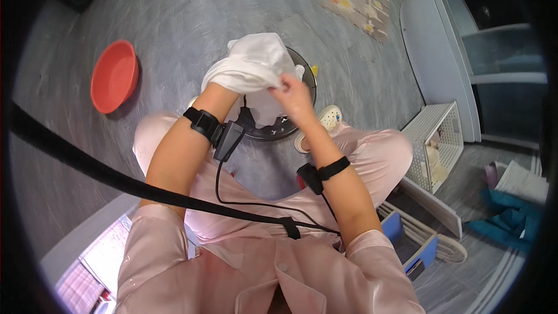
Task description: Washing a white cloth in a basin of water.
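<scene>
A white cloth garment (263,52) is draped over my left hand, so the hand itself is hidden. My bare left forearm (220,98) goes into the bunched fabric, which rises above a dark round basin (267,134). With the fingertips of my right hand (295,100), I pinch the garment's lower right edge; that hand is slightly blurred. More pale wet cloth (263,107) lies in the basin beneath, with patches of white suds near the front. The basin stands on the floor between my feet.
A red plastic basin (114,76) sits on the grey floor at left. To the right are a white perforated basket (431,144), a pale cabinet with dark panels (440,56) and teal cloth (505,218). A patterned mat (359,0) lies ahead. A black strap (130,183) crosses before me.
</scene>
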The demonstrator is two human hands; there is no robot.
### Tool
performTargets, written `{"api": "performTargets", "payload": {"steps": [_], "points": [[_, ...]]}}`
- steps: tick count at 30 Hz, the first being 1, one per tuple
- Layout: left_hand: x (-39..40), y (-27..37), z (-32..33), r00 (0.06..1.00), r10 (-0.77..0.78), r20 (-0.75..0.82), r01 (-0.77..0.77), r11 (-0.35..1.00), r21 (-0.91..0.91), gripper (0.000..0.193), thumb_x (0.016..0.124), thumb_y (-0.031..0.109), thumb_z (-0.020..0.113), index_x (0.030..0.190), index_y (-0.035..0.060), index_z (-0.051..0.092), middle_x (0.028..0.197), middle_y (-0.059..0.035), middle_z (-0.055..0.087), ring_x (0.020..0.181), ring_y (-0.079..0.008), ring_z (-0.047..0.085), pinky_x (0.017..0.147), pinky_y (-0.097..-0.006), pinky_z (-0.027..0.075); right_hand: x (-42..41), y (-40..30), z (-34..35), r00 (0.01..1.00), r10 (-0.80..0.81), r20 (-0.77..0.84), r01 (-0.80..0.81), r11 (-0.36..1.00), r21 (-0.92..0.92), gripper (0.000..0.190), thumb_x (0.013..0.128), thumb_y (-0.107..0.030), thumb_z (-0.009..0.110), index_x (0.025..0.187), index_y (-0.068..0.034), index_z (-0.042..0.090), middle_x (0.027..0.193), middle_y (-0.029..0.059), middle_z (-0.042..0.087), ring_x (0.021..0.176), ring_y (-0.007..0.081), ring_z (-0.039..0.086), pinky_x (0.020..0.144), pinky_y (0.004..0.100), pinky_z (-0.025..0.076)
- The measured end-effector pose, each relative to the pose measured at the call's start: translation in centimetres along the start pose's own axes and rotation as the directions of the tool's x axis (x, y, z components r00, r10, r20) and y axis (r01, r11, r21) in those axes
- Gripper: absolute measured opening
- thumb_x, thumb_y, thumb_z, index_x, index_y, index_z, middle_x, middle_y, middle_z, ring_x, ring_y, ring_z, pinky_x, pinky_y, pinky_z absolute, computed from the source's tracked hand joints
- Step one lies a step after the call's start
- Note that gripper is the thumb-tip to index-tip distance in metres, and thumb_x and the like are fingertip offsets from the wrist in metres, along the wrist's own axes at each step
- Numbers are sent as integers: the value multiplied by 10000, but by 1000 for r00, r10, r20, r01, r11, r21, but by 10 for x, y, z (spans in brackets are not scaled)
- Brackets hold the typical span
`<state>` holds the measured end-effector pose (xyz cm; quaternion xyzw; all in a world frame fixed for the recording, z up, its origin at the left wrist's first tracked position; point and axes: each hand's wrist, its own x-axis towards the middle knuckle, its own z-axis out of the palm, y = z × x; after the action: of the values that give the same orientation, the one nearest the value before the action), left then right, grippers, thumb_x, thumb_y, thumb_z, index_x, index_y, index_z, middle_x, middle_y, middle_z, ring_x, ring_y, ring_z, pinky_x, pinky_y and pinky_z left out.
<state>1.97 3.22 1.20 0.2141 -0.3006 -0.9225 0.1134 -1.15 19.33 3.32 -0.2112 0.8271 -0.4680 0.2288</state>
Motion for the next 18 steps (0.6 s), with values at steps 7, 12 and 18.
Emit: {"api": "performTargets", "payload": {"steps": [7, 12, 18], "points": [[-6, -19, -21, 987, 36, 156, -160, 264, 951, 401, 881, 237, 543, 1241, 63, 528, 1260, -105, 523, 1109, -211, 517, 942, -307, 403, 46, -90, -62, 993, -112, -23, 114, 945, 306, 115, 743, -107, 625, 801, -28, 566, 717, -18, 563, 670, 53, 497, 607, 212, 395], [-40, 21, 5, 966, -206, 158, -121, 181, 976, 394, 851, 188, 598, 1213, 41, 549, 1214, -136, 557, 1110, -219, 522, 934, -309, 405, 57, -129, -74, 976, -218, 23, 205, 944, 258, 119, 718, -127, 612, 767, -42, 543, 661, -39, 519, 616, 44, 446, 563, 200, 343], [-72, 104, 51, 983, -88, 158, -132, 249, 960, 506, 767, 273, 699, 1146, -18, 535, 1096, -180, 606, 1008, -285, 587, 832, -355, 465, 54, -165, -94, 963, -270, 21, 256, 934, 250, 107, 707, -111, 609, 763, -51, 540, 690, -27, 529, 645, 57, 464, 592, 207, 354]]}}
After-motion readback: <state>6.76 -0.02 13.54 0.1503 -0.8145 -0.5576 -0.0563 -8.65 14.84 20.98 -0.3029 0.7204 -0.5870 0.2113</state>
